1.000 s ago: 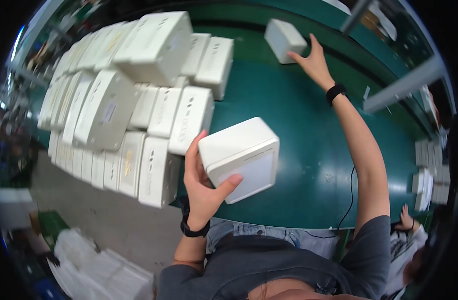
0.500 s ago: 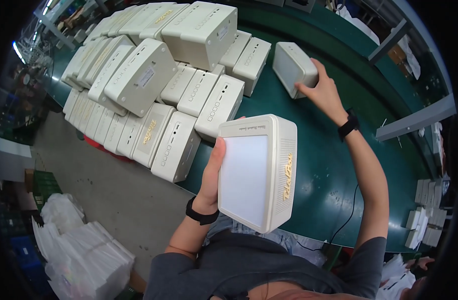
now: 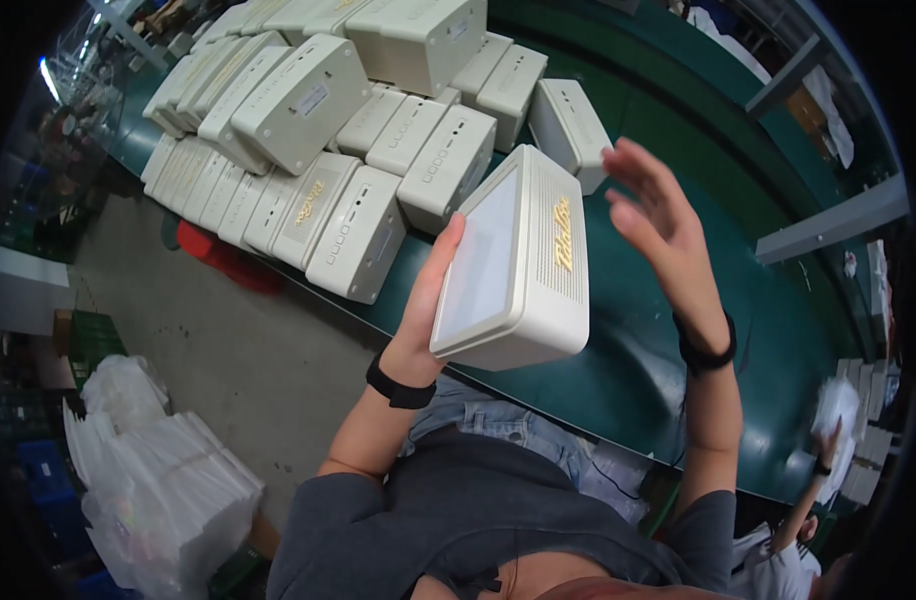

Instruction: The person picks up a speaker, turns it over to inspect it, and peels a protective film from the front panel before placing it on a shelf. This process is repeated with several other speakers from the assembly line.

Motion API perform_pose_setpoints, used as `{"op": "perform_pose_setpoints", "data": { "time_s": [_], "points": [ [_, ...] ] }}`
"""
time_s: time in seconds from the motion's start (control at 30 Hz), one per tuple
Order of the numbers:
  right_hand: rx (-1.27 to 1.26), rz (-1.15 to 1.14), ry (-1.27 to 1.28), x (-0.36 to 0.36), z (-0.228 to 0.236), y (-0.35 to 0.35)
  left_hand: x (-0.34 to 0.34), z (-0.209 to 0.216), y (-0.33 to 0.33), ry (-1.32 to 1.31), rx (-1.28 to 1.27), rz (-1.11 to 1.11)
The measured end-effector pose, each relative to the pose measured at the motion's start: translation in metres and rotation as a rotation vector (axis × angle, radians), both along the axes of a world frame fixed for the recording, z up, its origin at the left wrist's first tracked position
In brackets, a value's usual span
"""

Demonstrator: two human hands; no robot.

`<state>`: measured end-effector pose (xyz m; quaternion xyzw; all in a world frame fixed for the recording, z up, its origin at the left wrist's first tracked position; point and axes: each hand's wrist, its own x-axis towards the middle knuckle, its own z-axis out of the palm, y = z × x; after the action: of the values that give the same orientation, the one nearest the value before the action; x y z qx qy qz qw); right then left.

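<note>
My left hand (image 3: 420,318) grips a cream box-shaped speaker (image 3: 526,275) by its left side, above the table's near edge. The speaker is tilted, with a pale flat panel toward my thumb and a ribbed grille with raised gold lettering on the right. Beyond it a similar speaker (image 3: 580,128) stands on the green table (image 3: 628,370). My right hand (image 3: 666,228) is in the air to the right of the held speaker, open, its fingers apart and nothing in it. Its fingertips are close to the standing speaker; whether they touch it I cannot tell.
Several more cream speakers (image 3: 350,235) are stacked in rows on the left of the table. A grey metal post (image 3: 828,220) crosses the right side. White packing bags (image 3: 183,500) are piled on the floor at lower left. Another person's hand (image 3: 828,440) shows at far right.
My right hand has let go of the other speaker, which now stands farther left beside the stack. The held speaker has risen and turned, showing more of its grille.
</note>
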<state>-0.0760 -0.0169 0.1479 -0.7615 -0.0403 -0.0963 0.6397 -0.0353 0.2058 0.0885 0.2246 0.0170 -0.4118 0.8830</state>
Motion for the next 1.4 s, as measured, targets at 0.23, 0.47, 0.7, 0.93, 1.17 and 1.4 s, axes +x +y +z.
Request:
{"op": "perform_pose_setpoints", "data": {
  "time_s": [0.23, 0.47, 0.7, 0.93, 1.17, 1.4],
  "points": [
    [-0.001, 0.247, -0.086, -0.062, 0.024, 0.024, -0.010, 0.009, -0.005, -0.026, 0.030, -0.070],
    [0.050, 0.115, -0.031, -0.072, 0.009, 0.029, -0.019, 0.017, -0.001, -0.047, 0.084, 0.003],
    [0.494, -0.015, 0.144, -0.068, -0.012, 0.033, -0.031, 0.028, -0.004, -0.401, 0.246, 0.216],
    [0.772, -0.088, 0.198, -0.056, -0.038, 0.031, -0.040, 0.044, -0.010, -0.874, 0.385, 0.352],
    [0.956, 0.001, 0.282, -0.050, -0.054, 0.032, -0.041, 0.043, -0.009, -1.235, 0.503, 0.491],
    [1.008, 0.048, 0.277, -0.047, -0.054, 0.022, -0.040, 0.056, -0.003, -1.513, 0.685, 0.478]
  ]
}}
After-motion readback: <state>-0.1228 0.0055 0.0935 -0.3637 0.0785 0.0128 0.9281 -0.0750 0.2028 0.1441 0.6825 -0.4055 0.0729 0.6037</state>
